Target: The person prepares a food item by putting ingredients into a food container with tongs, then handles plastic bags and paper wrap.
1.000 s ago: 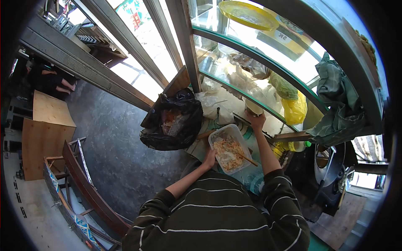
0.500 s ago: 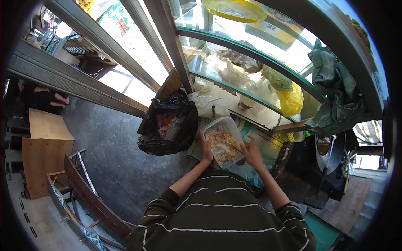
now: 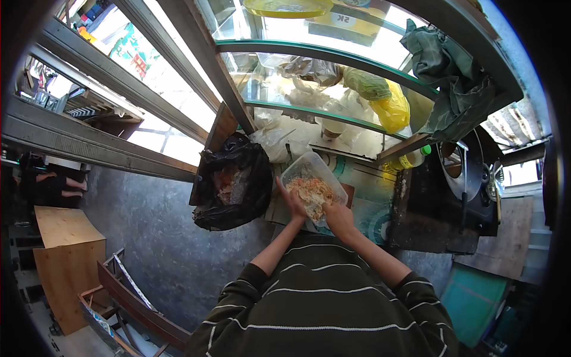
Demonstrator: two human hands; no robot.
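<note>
A clear plastic food container (image 3: pixel 333 172) is tilted in front of my body. Inside it is a shredded orange-and-white food mixture (image 3: pixel 311 193), with a pale, powdery patch. My left hand (image 3: pixel 293 203) holds the container by its left side, fingers along the wall. My right hand (image 3: pixel 339 220) is closed at the near right part of the container, its fingertips at the mixture. Whatever those fingers hold is hidden. Left of the container sits a black plastic bag (image 3: pixel 253 196), open, with reddish and clear contents.
A glass display case (image 3: pixel 333 44) stands ahead, holding a paper cup (image 3: pixel 332 129) and a yellow plastic bag (image 3: pixel 392 110). To the right are a bottle with a green cap (image 3: pixel 410 159), a stove with a pan (image 3: pixel 464 172), and a hanging green cloth (image 3: pixel 455 77). A wooden box (image 3: pixel 68 256) stands left.
My right hand has gone from spread fingers by the container's right side to closed fingers at the mixture. The left hand keeps its hold. The camera view has turned somewhat.
</note>
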